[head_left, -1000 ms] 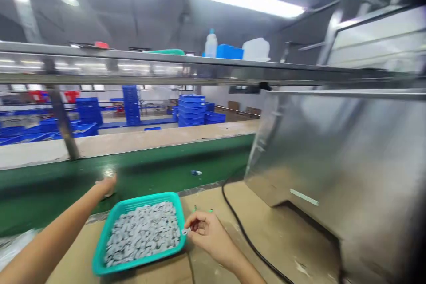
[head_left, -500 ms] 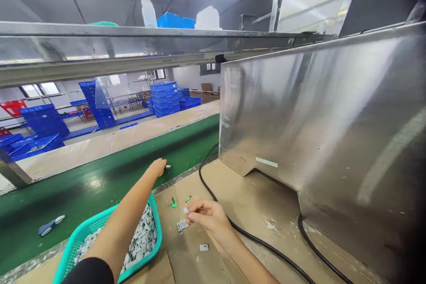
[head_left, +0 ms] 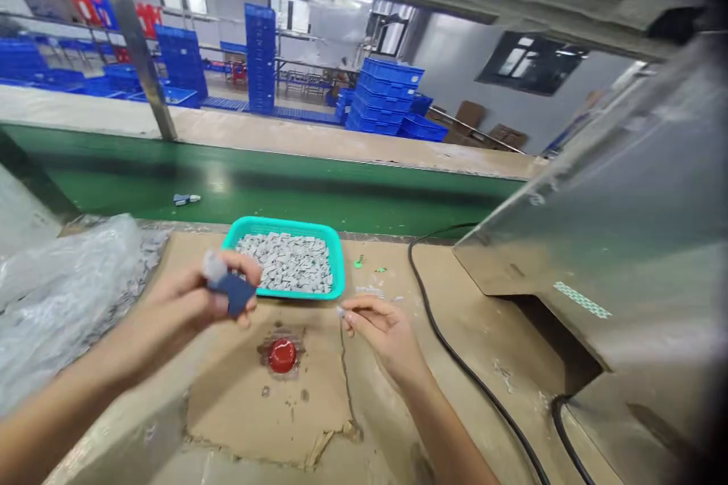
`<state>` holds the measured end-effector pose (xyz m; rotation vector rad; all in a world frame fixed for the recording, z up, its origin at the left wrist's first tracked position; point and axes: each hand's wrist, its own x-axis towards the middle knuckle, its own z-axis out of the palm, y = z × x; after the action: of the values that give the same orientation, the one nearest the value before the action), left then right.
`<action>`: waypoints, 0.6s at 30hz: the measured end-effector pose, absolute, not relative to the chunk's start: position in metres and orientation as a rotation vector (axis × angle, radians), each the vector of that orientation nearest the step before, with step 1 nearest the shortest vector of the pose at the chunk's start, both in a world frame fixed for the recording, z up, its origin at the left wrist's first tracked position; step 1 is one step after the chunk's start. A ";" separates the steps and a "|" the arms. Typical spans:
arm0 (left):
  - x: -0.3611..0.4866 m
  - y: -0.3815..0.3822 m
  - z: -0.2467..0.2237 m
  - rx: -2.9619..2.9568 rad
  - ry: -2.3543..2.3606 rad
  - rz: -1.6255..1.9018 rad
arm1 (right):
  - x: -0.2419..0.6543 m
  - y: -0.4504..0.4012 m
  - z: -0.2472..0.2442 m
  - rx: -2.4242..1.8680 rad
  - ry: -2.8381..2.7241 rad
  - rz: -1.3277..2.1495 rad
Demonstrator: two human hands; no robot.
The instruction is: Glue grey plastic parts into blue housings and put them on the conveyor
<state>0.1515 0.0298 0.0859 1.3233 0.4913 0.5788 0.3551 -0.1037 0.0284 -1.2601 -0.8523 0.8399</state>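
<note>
My left hand [head_left: 196,295] is closed on a dark-blue plastic part with a whitish end [head_left: 232,289], held up in front of the basket and blurred by motion. My right hand [head_left: 384,330] pinches a small pale grey piece [head_left: 342,311] between thumb and fingertips, just off the basket's right front corner. A turquoise basket [head_left: 340,265] full of small grey plastic pieces [head_left: 290,261] stands behind my hands. Between my hands, closer to me, a red round dome [head_left: 283,355] sits on the cardboard. Small grey pieces [head_left: 369,292] lie in a row beyond my right hand.
Two little green items [head_left: 359,263] lie right of the basket. A black cable [head_left: 449,348] runs along the table beside a metal housing [head_left: 637,242]. Another blue-and-white part [head_left: 186,199] lies on the green belt [head_left: 341,189]. Clear plastic sheeting [head_left: 62,295] covers the left side.
My left hand has come back from the belt with the blue-and-white part in it. My right hand still pinches its small piece. The view has turned left and down, bringing the red dome into sight.
</note>
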 end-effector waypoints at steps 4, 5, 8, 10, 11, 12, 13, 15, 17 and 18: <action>0.124 -0.017 0.031 0.890 0.473 0.536 | 0.299 -0.103 0.037 -1.242 -0.932 1.014; 0.124 -0.025 0.024 0.870 0.453 0.541 | 0.285 -0.104 0.037 -1.229 -0.951 1.051; 0.126 -0.036 0.020 0.924 0.433 0.516 | 0.258 -0.110 0.034 -1.231 -1.030 1.034; 0.124 -0.036 0.021 0.948 0.462 0.477 | 0.253 -0.114 0.032 -1.301 -1.173 0.915; 0.123 -0.035 0.021 0.945 0.493 0.466 | 0.252 -0.116 0.031 -1.340 -1.272 0.811; 0.122 -0.035 0.021 0.931 0.527 0.457 | 0.253 -0.117 0.031 -1.364 -1.377 0.675; 0.121 -0.035 0.020 0.908 0.561 0.453 | 0.253 -0.118 0.032 -1.376 -1.485 0.529; 0.120 -0.037 0.019 0.831 0.605 0.446 | 0.253 -0.120 0.034 -1.351 -1.640 0.245; 0.122 -0.040 0.018 0.745 0.615 0.439 | 0.254 -0.120 0.036 -1.316 -1.717 0.053; 0.123 -0.041 0.018 0.711 0.607 0.433 | 0.255 -0.120 0.037 -1.307 -1.742 0.009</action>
<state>0.1233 -0.0414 0.0175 0.7113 0.6067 0.4333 0.2546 -0.1197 0.0373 -1.3074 -1.7419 0.0086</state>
